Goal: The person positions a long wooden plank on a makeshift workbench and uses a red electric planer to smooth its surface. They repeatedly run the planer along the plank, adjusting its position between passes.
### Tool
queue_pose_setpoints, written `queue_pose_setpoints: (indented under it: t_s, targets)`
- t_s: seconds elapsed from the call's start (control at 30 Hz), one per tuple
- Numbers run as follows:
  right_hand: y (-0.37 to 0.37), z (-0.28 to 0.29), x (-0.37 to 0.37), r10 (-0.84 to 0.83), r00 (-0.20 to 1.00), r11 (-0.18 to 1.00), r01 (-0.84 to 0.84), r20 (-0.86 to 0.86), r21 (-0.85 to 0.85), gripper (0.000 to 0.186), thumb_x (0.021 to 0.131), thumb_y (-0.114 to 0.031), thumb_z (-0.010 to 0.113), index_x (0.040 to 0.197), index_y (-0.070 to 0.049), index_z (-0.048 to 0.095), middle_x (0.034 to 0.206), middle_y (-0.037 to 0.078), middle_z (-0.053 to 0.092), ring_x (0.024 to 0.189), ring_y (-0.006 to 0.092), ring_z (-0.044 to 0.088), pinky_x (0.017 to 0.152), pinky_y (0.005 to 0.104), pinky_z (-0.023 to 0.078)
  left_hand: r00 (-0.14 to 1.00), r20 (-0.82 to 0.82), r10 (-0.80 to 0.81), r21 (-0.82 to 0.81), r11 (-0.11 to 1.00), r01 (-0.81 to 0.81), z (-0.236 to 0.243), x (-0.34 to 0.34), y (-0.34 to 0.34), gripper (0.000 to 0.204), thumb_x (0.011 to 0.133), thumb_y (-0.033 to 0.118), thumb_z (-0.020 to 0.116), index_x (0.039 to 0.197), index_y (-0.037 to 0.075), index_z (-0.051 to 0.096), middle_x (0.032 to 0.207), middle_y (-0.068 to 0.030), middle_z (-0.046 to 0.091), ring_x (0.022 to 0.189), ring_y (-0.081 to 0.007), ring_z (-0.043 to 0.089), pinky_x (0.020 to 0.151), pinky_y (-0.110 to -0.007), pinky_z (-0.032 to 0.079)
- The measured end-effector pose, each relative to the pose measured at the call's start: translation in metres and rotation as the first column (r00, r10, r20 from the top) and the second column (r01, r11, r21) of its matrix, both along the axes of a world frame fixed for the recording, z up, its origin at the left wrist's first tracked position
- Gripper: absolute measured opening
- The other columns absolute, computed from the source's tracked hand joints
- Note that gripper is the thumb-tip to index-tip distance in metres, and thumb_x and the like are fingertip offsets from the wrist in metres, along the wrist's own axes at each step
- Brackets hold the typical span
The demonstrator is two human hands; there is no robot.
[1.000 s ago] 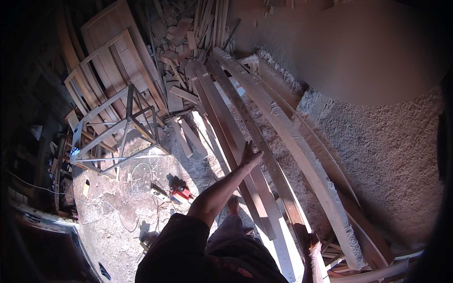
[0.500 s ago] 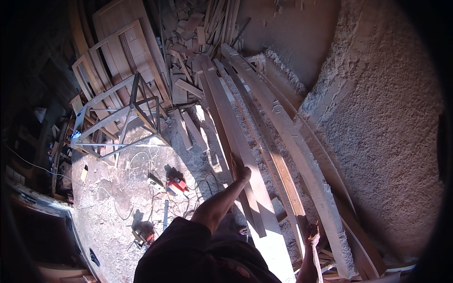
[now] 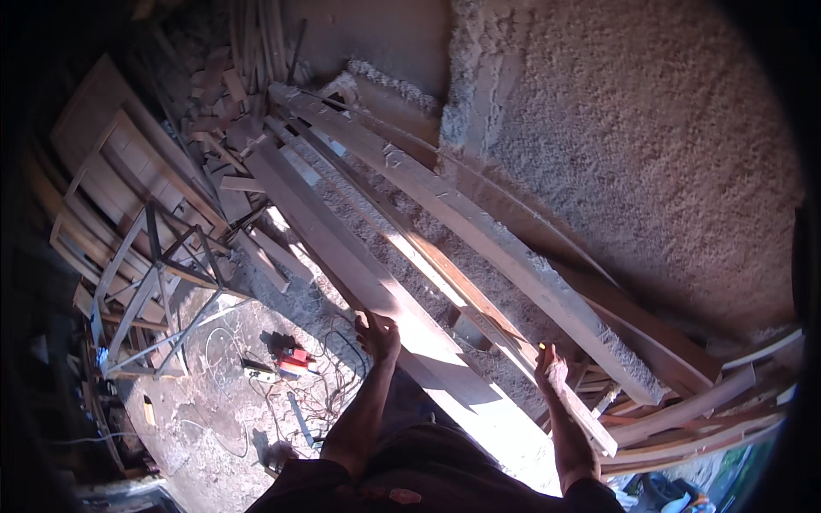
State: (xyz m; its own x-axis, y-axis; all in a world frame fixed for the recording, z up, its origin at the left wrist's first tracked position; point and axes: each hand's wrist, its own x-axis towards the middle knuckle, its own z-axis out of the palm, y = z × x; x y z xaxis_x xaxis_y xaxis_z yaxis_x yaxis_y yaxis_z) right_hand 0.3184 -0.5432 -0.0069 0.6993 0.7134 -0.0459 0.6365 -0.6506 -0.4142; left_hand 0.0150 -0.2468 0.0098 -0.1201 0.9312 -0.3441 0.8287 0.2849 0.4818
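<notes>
A long, wide wooden plank (image 3: 342,239) slants from the far left down to me, its near part in bright sun. At its near-left edge is my left hand (image 3: 379,338), thumb above and fingers curled against the edge. A narrower board (image 3: 479,312), partly sunlit, runs alongside farther right. Over its near part lies my right hand (image 3: 552,368), fingers closed. A small yellow spot shows at the fingertips; what it belongs to is too small to make out. Beyond lies a thick, rough-edged slab (image 3: 470,209), parallel to the boards.
A metal frame (image 3: 158,265) stands at the left before leaning door panels (image 3: 137,171). Red power tools (image 3: 295,359) and cables lie on the dusty floor. Wood scraps (image 3: 218,94) are heaped far left; more boards (image 3: 693,415) lie at the right against a sawdust pile (image 3: 616,154).
My view has turned right, so the boards lie more slantwise. My left hand has shifted back along the plank edge. My right hand is now farther up in view, over the narrower board.
</notes>
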Motion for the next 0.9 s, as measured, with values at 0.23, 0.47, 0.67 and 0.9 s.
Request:
queue_pose_setpoints:
  t_s: [0.23,0.47,0.67,0.9]
  targets:
    - [0.054,0.063,0.083,0.040,0.846,0.999,-0.045,0.531,-0.004,0.016,0.097,-0.030,0.062,0.098,-0.015,0.067,0.095,0.006,0.062,0.096,0.0276,0.062,0.078,0.0449,0.043,0.974,0.116,-0.193,0.422,0.898,0.128,-0.075,0.022,0.058,0.126,0.073,0.047,0.083,0.163,0.005,0.007,0.168,-0.0235,0.012,0.154,-0.0450,0.013,0.125,-0.057,0.010]
    - [0.052,0.025,0.140,0.021,0.935,0.956,0.085,0.354,-0.279,0.055,0.098,-0.016,0.050,0.152,-0.017,0.043,0.145,0.012,0.054,0.134,0.0376,0.048,0.103,0.0567,0.042,0.908,0.291,-0.303,0.618,0.784,0.063,-0.085,0.014,0.044,0.114,0.072,0.034,0.078,0.164,0.006,0.015,0.167,-0.0274,0.015,0.154,-0.0472,0.006,0.126,-0.055,0.011]
    - [0.040,0.031,0.142,0.042,0.959,0.922,0.070,0.279,-0.381,0.056,0.099,-0.018,0.047,0.154,-0.012,0.041,0.152,0.013,0.050,0.138,0.0375,0.045,0.106,0.0597,0.038,0.913,0.280,-0.298,0.635,0.770,0.056,-0.053,0.018,0.012,0.099,0.085,0.023,0.075,0.160,-0.004,0.017,0.156,-0.0291,0.038,0.143,-0.0362,0.043,0.117,-0.042,0.035]
    - [0.042,0.032,0.151,0.061,0.956,0.943,0.039,0.285,-0.332,0.055,0.102,-0.024,0.045,0.155,-0.011,0.040,0.152,0.014,0.050,0.140,0.0380,0.045,0.108,0.0604,0.037,0.897,0.419,-0.140,0.300,0.954,0.008,-0.046,0.021,0.037,0.100,0.082,0.018,0.073,0.162,0.002,0.015,0.156,-0.0256,0.040,0.136,-0.0354,0.047,0.113,-0.043,0.040]
